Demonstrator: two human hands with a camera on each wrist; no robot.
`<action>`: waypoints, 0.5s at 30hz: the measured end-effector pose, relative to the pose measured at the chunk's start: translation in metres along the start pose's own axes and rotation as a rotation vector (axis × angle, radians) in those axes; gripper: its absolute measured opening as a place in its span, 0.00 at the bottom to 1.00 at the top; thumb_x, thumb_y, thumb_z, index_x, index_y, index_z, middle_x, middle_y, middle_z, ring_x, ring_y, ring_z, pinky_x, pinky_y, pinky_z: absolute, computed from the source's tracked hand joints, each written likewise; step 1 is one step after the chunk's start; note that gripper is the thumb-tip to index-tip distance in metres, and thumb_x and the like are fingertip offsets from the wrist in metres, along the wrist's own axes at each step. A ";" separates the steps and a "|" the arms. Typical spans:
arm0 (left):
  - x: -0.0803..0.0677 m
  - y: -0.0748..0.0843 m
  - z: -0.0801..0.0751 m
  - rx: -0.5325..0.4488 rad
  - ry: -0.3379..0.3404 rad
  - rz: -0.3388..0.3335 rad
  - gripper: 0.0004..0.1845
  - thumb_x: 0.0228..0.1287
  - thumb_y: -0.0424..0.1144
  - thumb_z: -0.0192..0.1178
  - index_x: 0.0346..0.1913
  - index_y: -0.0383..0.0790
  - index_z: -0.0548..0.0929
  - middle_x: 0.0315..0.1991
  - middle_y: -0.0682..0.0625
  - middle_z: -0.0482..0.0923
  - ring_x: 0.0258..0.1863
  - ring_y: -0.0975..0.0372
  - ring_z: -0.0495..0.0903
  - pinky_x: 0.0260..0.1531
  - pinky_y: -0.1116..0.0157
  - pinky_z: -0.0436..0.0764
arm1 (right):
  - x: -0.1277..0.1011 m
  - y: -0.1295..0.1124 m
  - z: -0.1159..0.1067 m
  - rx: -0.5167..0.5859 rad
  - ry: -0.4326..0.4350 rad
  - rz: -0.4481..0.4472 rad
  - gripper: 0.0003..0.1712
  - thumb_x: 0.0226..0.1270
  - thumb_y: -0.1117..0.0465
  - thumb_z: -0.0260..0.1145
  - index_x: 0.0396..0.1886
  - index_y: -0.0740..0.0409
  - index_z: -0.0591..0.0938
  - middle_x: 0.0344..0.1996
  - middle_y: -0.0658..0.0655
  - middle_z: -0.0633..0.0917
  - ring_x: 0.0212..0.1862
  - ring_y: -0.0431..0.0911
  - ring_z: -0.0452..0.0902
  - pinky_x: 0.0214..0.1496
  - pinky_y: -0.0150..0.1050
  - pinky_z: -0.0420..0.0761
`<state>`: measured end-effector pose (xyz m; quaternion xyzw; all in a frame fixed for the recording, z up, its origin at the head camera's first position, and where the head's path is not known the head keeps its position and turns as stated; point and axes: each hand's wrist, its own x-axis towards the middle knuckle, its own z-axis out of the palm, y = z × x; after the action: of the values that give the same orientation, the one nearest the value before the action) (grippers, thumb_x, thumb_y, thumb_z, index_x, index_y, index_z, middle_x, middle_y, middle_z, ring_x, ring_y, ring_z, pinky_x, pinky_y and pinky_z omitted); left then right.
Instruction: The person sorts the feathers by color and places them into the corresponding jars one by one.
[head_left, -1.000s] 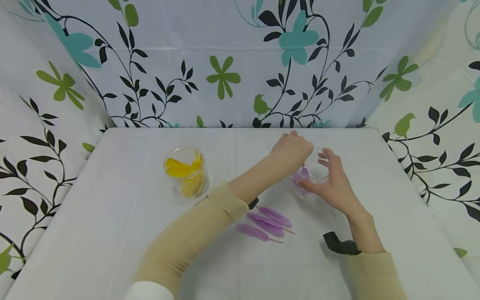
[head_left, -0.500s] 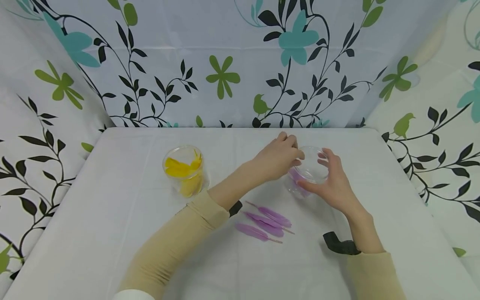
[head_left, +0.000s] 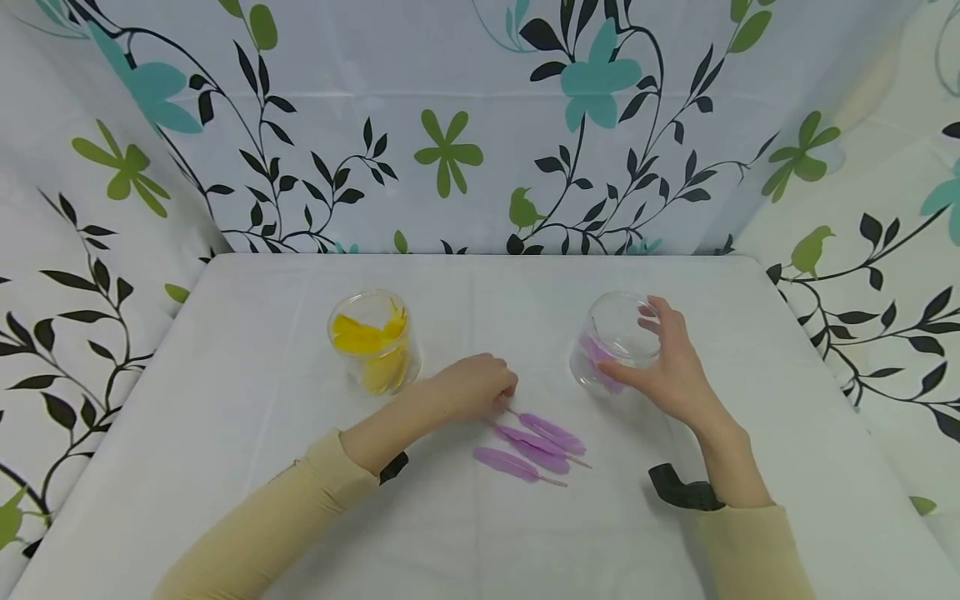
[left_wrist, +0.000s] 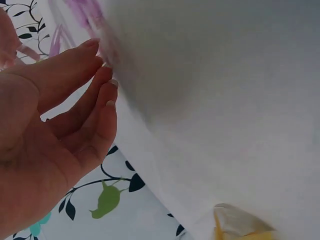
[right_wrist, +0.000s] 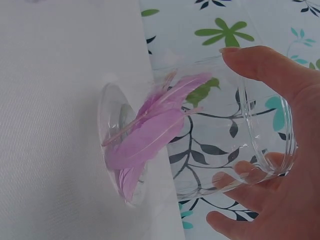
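Note:
A clear glass cup with purple feathers inside stands on the white table. My right hand grips it from the right, thumb and fingers curled round its wall. My left hand rests low over the table, fingers relaxed and holding nothing. Its fingertips are right at the quill end of three loose purple feathers lying in front of the cup. A second clear cup holding yellow feathers stands to the left.
Curtain walls printed with flowers and leaves close the table on three sides. A black wrist strap shows on my right arm. The yellow cup's rim appears at the bottom of the left wrist view.
My left hand has left the mouth of the purple-feather cup and come back and down to the loose feathers on the table. My right hand keeps its grip on the cup.

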<state>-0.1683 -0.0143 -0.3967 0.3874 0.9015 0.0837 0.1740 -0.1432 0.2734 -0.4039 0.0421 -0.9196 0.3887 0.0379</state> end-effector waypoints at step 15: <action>-0.015 -0.007 0.018 -0.005 0.131 0.037 0.03 0.67 0.33 0.63 0.34 0.40 0.82 0.28 0.52 0.76 0.33 0.59 0.73 0.39 0.64 0.77 | 0.000 -0.002 0.000 0.010 0.007 -0.004 0.64 0.53 0.46 0.79 0.79 0.55 0.48 0.72 0.66 0.61 0.73 0.63 0.61 0.66 0.73 0.62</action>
<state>-0.1564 -0.0298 -0.4114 0.3971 0.9035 0.1143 0.1138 -0.1431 0.2717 -0.4026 0.0429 -0.9175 0.3932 0.0420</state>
